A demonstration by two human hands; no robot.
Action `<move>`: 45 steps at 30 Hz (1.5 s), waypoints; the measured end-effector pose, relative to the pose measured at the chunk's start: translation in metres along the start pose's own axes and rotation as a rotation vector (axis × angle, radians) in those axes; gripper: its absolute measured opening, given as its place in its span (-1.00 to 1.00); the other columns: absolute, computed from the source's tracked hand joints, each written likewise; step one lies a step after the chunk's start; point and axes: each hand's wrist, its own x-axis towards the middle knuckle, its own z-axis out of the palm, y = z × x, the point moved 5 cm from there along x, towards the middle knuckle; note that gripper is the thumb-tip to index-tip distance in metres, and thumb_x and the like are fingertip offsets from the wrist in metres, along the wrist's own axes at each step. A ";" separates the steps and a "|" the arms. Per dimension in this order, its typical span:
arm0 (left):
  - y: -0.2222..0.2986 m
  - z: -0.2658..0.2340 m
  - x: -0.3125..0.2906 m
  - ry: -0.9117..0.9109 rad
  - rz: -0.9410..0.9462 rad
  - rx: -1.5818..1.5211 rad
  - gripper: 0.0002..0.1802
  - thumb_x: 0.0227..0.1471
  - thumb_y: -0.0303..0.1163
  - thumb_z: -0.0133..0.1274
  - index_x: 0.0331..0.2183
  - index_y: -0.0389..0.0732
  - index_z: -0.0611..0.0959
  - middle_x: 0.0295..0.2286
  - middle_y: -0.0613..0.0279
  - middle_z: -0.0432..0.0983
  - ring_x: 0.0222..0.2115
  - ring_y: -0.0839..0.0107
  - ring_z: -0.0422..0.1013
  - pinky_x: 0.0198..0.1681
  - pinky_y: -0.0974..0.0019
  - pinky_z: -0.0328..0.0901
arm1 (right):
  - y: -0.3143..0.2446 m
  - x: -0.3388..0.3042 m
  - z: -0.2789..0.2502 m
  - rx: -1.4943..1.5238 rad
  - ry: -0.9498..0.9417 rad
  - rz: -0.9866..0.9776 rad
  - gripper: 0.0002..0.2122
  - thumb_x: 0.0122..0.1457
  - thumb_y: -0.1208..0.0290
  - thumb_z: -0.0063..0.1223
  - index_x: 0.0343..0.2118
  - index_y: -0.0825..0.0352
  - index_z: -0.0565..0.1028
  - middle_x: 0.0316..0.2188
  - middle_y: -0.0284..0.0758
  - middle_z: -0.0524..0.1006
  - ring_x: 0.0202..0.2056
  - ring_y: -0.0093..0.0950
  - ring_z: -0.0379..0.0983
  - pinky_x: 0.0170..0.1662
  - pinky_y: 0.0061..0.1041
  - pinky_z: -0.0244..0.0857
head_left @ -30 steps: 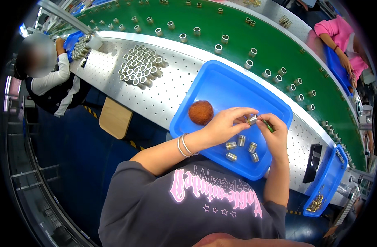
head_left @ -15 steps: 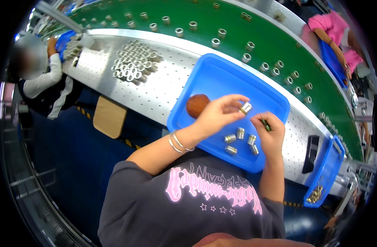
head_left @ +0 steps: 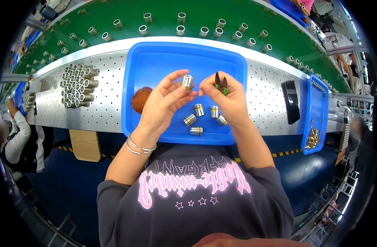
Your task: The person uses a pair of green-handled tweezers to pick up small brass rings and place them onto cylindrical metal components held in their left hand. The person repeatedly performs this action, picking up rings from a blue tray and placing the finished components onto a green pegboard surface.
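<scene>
Silvery cylinder [head_left: 187, 81] between left fingers [head_left: 172, 77]

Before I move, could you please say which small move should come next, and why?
Perhaps ease the right hand toward the metal cylinder: the left hand holds it raised over the blue tray, while the right hand, with the green-handled tool, is close by but not touching it.

From here I see cylinders [head_left: 198, 110] in the tray [head_left: 164, 61], right of a ball [head_left: 141, 100]. The conveyor [head_left: 164, 23] lies behind the tray.
</scene>
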 end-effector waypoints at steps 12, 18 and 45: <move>0.005 -0.002 0.002 0.017 0.041 0.044 -0.44 0.05 -0.44 0.01 0.09 -0.24 0.25 -0.17 0.10 0.42 -0.19 0.40 0.42 -0.09 0.41 0.32 | -0.004 -0.008 -0.014 -0.327 0.012 0.014 -0.92 0.01 0.59 0.11 -0.40 0.43 0.50 -0.45 -0.34 0.51 -0.36 -0.63 0.42 -0.31 -0.67 0.29; 0.006 0.017 -0.002 -0.118 0.182 0.479 -0.40 0.01 -0.60 -0.02 0.11 -0.24 0.22 -0.20 0.10 0.40 -0.19 0.41 0.41 -0.09 0.40 0.29 | -0.024 0.006 -0.015 -0.656 0.020 -0.265 -0.79 -0.09 0.59 0.14 -0.32 0.38 0.52 -0.39 -0.28 0.52 -0.34 -0.42 0.46 -0.27 -0.56 0.33; -0.001 0.002 0.002 0.012 0.089 0.321 -0.51 0.00 -0.51 0.05 0.01 -0.29 0.38 -0.23 0.10 0.45 -0.22 0.36 0.44 -0.10 0.39 0.31 | -0.018 0.018 -0.006 -0.045 -0.023 0.028 -0.94 0.13 0.46 -0.02 -0.41 0.31 0.39 -0.47 -0.27 0.53 -0.60 -0.78 0.19 -0.57 -0.78 -0.01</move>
